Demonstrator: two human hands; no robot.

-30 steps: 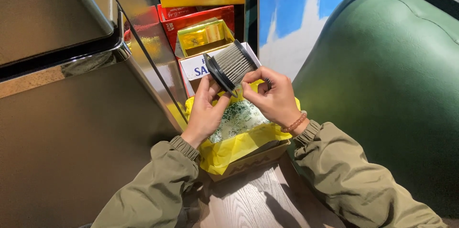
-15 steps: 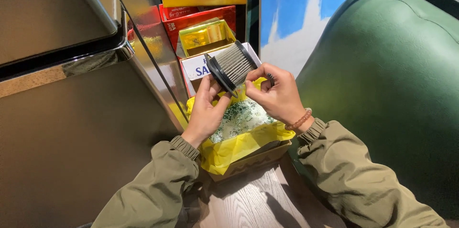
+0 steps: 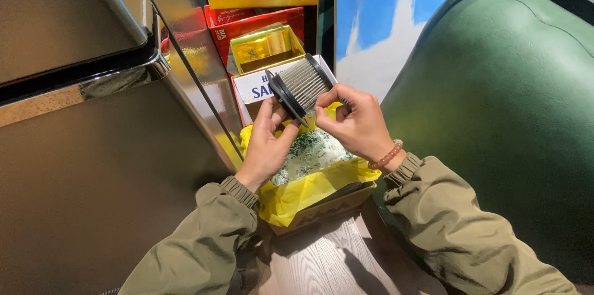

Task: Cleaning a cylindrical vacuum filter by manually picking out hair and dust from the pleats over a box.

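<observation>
Home corner: boxes, bin

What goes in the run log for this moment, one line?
left hand: grip on pleated cylindrical filter | right hand: grip on filter | filter: tilted, above yellow-lined bin | bin: debris inside

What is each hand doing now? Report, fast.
Left hand: closed on the black rim of the pleated filter.
Right hand: fingers pinching the filter's other side.

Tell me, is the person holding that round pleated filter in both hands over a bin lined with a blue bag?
Not quite: the head view shows the bag is yellow, not blue. Both the left hand and right hand do hold the round pleated filter over it.
</observation>
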